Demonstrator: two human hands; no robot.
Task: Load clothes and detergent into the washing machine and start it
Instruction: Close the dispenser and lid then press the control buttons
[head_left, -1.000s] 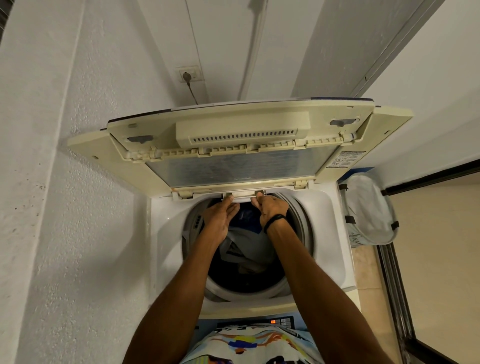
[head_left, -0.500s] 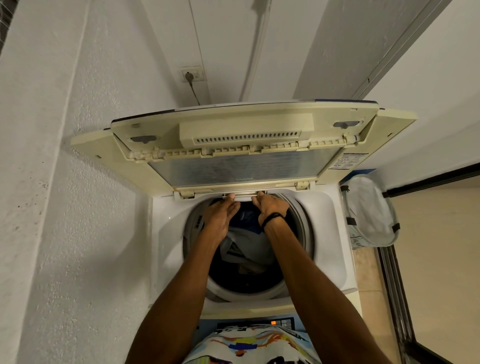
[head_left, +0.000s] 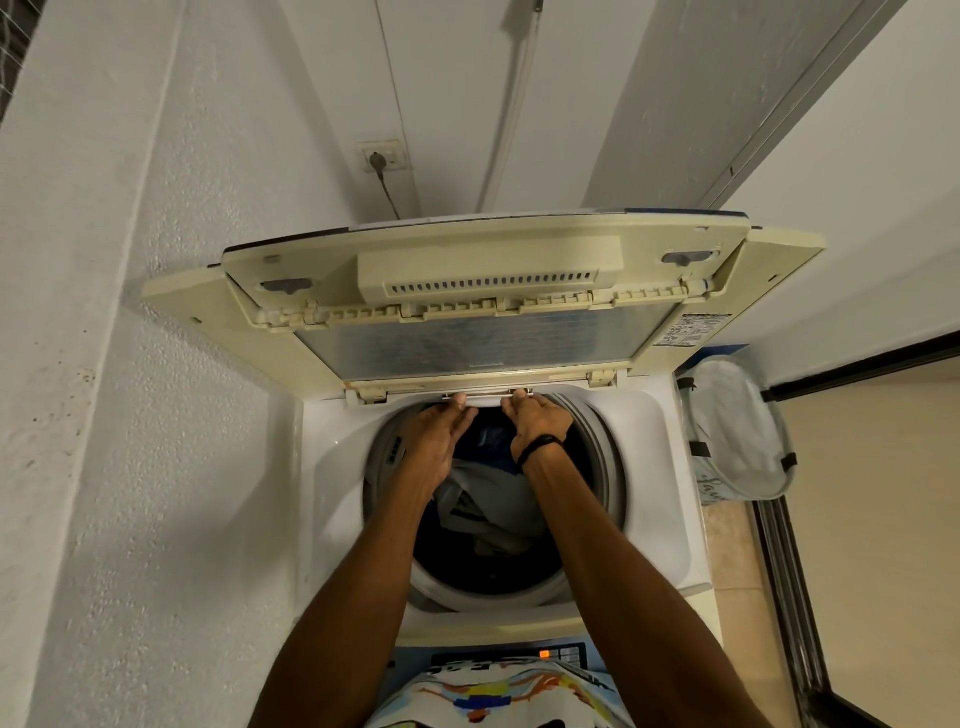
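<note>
A white top-loading washing machine (head_left: 654, 467) stands in front of me with its cream folding lid (head_left: 467, 270) raised. Grey and dark blue clothes (head_left: 483, 488) lie in the drum. My left hand (head_left: 434, 447) and my right hand (head_left: 535, 421), with a black wristband, reach across the drum to its rear rim. The fingertips of both hands grip a thin white drawer front (head_left: 488, 398) just under the lid hinge. What lies behind that strip is hidden. No detergent container is in view.
A rough white wall closes in on the left. A white mesh laundry basket (head_left: 737, 431) stands right of the machine, next to a dark sliding-door track (head_left: 779, 571). The control panel (head_left: 563, 653) shows an orange light near my body. A plugged wall socket (head_left: 382, 158) is behind.
Both hands stay at the rear rim on the white strip, which looks slightly narrower now. The view has shifted a little; nothing else has moved.
</note>
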